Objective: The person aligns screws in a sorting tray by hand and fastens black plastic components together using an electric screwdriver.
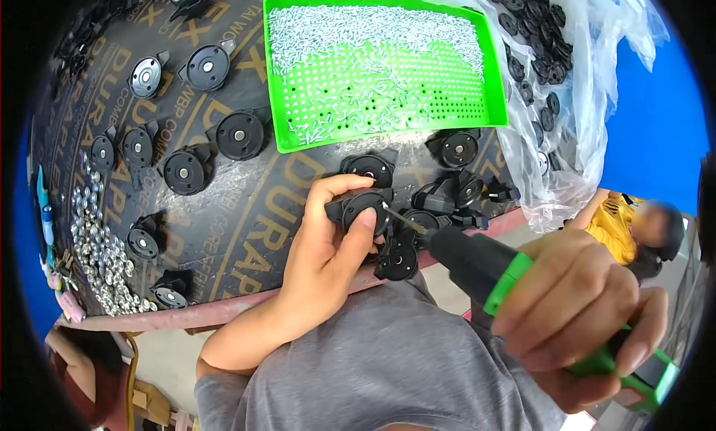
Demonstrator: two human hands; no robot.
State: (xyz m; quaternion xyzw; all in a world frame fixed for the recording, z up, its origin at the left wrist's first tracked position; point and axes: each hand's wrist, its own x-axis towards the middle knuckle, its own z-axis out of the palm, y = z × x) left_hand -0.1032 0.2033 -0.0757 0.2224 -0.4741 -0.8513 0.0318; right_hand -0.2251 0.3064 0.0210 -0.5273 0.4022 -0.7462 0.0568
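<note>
My left hand [322, 244] pinches a round black plastic part [364, 211] between thumb and fingers, just above the table's near edge. My right hand [578, 311] is wrapped round the grip of a green and black power screwdriver [477, 267]. Its thin bit points left and its tip meets the right side of the held part; whether a screw sits under the tip is too small to tell. Behind the left hand lies another round black part [369, 168]. Several more black parts [403, 255] are heaped beside and below the bit.
A green perforated tray [277, 95] of small silvery screws [373, 26] stands at the back. Round black parts [239, 135] are spread over the left. Clear discs [101, 263] are piled at the left edge. A plastic bag [574, 132] with black pieces lies right. Another person [623, 229] is beyond.
</note>
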